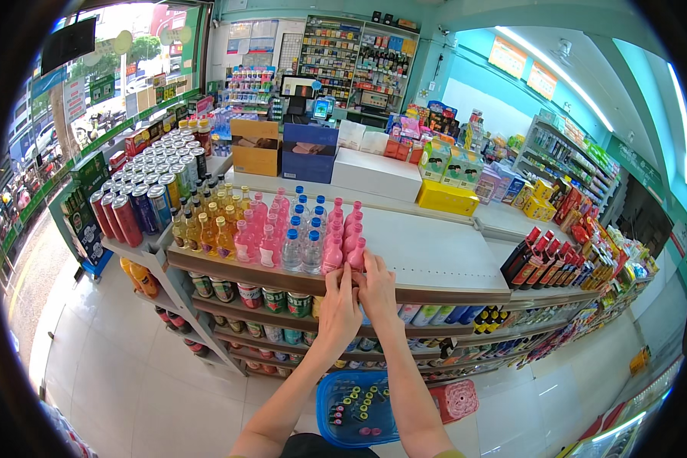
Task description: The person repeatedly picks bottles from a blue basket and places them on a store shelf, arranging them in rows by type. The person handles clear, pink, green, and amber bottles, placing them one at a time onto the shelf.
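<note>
At the front edge of the top shelf (pixel 458 252), a pink bottle (pixel 355 256) stands upright between the fingers of both hands. My right hand (pixel 379 289) reaches along its right side. My left hand (pixel 341 306) has its fingertips at the lower front of this bottle and close to the neighbouring pink bottle (pixel 332 256); their exact contact is partly hidden. To the left stand rows of clear bottles with blue caps (pixel 292 251), other pink bottles (pixel 268 246) and amber bottles (pixel 224 236). Below my arms, a blue plastic basket (pixel 323 409) holds several small bottles (pixel 364 401).
Drink cans (pixel 129 220) crowd the left shelf end. Behind are a yellow carton (pixel 256 163), a blue carton (pixel 309 166) and a white box (pixel 375 177). Dark red-capped bottles (pixel 521 257) stand at right. A red stool (pixel 455 401) is beside the basket. Cans (pixel 275 300) line the lower shelf.
</note>
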Motion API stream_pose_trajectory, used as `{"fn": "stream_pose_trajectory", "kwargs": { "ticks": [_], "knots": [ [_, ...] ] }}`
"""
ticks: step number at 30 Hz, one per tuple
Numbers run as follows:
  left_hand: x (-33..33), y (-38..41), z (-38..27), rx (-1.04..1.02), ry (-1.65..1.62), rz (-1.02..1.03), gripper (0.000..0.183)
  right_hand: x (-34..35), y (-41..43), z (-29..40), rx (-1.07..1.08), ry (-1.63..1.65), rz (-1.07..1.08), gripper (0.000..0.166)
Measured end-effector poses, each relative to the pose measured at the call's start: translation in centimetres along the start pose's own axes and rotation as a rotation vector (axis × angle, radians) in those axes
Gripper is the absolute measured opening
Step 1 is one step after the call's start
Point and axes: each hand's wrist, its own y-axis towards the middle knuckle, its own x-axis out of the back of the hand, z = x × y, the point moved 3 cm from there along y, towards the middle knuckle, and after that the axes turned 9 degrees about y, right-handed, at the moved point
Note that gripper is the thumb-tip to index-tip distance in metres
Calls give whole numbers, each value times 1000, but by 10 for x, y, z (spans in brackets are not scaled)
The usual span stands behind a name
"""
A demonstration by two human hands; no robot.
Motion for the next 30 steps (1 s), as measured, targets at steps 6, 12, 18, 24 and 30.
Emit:
{"fn": "stream_pose_trajectory", "kwargs": {
  "ticks": [6,12,18,24,30],
  "knots": [
    [8,-7,-1,-4,10,21,62,0,-14,10,2,53,-108,48],
    [12,-11,-8,-68,68,-2,67,5,-39,14,145,-93,-180,39],
    [10,-11,-6,-48,82,13,66,7,-39,20,132,-116,-149,37],
    [6,-8,-2,-70,89,9,63,4,-35,17,96,-123,-114,35],
    [5,-9,0,-68,91,13,60,3,-36,18,93,-109,-111,37]
  ]
}}
